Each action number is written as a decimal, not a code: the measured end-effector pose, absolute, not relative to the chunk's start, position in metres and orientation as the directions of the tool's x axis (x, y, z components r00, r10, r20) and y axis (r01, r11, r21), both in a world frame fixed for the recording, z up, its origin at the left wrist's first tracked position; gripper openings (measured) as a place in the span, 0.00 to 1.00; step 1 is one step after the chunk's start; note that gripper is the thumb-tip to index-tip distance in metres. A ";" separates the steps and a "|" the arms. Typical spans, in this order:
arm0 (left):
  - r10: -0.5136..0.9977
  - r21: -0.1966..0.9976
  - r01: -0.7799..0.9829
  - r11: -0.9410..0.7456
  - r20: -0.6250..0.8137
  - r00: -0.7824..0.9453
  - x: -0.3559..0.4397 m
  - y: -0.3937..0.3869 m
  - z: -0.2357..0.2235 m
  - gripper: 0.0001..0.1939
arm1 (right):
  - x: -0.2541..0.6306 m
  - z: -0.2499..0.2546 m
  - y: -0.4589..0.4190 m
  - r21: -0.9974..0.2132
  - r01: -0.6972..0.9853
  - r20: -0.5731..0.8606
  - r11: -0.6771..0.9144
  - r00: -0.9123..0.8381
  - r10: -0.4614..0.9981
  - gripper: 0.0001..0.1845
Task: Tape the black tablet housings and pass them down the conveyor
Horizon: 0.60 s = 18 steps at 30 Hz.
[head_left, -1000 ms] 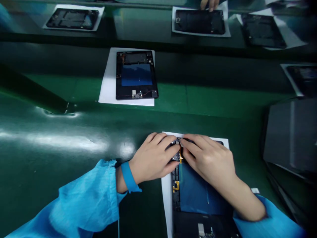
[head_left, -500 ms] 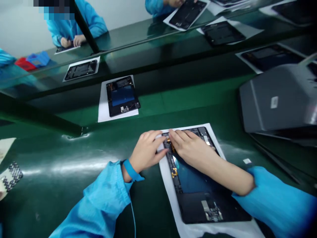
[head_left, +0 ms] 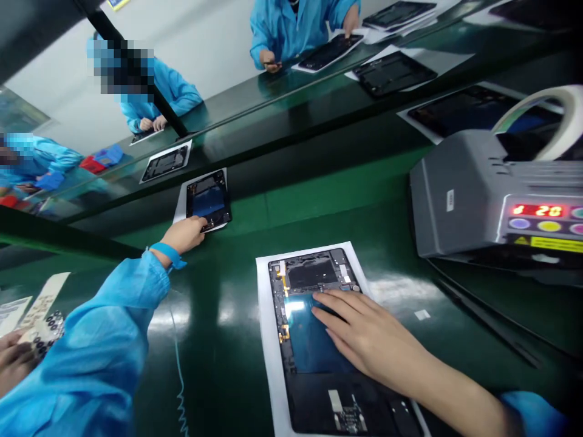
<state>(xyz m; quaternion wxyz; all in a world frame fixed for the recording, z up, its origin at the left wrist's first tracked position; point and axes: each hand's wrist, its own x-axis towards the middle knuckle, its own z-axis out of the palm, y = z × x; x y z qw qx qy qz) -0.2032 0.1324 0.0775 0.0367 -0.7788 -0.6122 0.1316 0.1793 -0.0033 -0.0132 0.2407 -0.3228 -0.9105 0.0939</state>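
Note:
An opened tablet with a blue panel lies on a white sheet in front of me. My right hand rests over its blue panel, palm down with fingers stretched out and slightly spread. Farther off, to the left, my left hand reaches a second opened tablet, which lies on its own white sheet. Its fingers lap over the near edge, with the thumb at the rim below. A blue wrist strap circles my left wrist, and a coiled blue cord hangs below.
A grey tape dispenser with a lit display stands at the right. Black tweezers and a small white piece lie near it. Green posts flank the bench. Another person's hand holds a sheet of black round parts at left. Co-workers sit opposite.
My left hand has left the near tablet's top edge and moved left and away to the farther tablet. My right hand has slid down onto the blue panel. The view has shifted.

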 end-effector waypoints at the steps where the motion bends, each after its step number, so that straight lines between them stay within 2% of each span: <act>1: 0.965 -0.235 0.942 -0.238 -0.165 0.203 -0.201 0.131 0.080 0.09 | 0.179 -0.013 -0.002 -0.330 0.539 0.379 0.775 -0.677 0.631 0.16; 7: 0.979 -0.275 0.944 -0.180 -0.141 0.145 -0.177 0.120 0.091 0.09 | 0.182 -0.010 0.001 -0.279 0.547 0.414 0.789 -0.673 0.613 0.15; 11: 0.988 -0.270 0.952 -0.146 -0.095 0.125 -0.162 0.114 0.110 0.09 | 0.203 0.000 0.005 -0.227 0.702 0.439 0.675 -0.546 0.714 0.13; 12: 0.989 -0.270 0.952 -0.143 -0.076 0.127 -0.157 0.111 0.117 0.09 | 0.208 0.004 0.005 -0.280 0.727 0.449 0.627 -0.479 0.755 0.13; 14: 0.988 -0.267 0.951 -0.153 -0.032 0.150 -0.142 0.099 0.132 0.09 | 0.212 0.010 0.006 -0.531 0.659 0.403 0.534 -0.358 0.842 0.15; 16: 0.980 -0.259 0.947 -0.191 0.011 0.201 -0.117 0.077 0.144 0.09 | 0.210 0.015 0.007 -0.838 0.405 0.230 0.365 -0.345 0.910 0.19; 17: 0.972 -0.252 0.942 -0.222 0.023 0.236 -0.100 0.061 0.147 0.09 | 0.207 0.017 0.007 -0.939 0.252 0.124 0.234 -0.386 0.914 0.22; 18: 0.962 -0.245 0.935 -0.256 0.030 0.271 -0.082 0.042 0.146 0.09 | 0.204 0.018 0.006 -0.989 0.116 0.026 0.087 -0.448 0.894 0.25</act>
